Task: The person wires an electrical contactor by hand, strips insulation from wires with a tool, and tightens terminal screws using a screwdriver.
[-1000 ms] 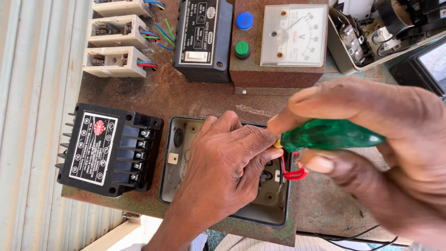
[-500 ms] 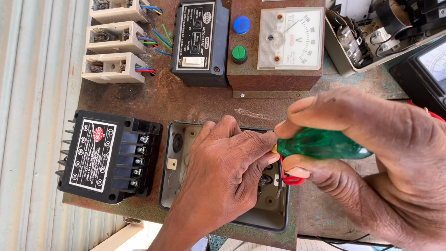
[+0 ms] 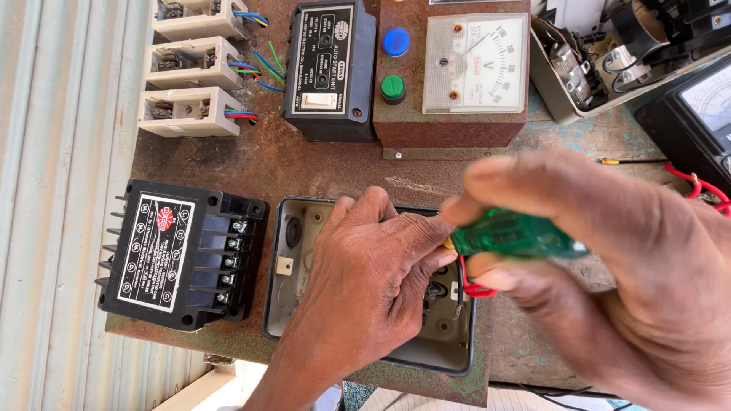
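Over the grey box, right hand grips green screwdriver

Single head view, looking steeply down, close onto rusty panel; grey open box at centre, voltmeter above it near top edge.

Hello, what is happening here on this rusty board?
A person is working inside an open grey switch box mounted on a rusty metal panel. The left hand rests in the box and pinches something small there. The right hand holds a green-handled screwdriver pointed into the box, next to a red wire. A black terminal unit sits to the left, and a voltmeter above.
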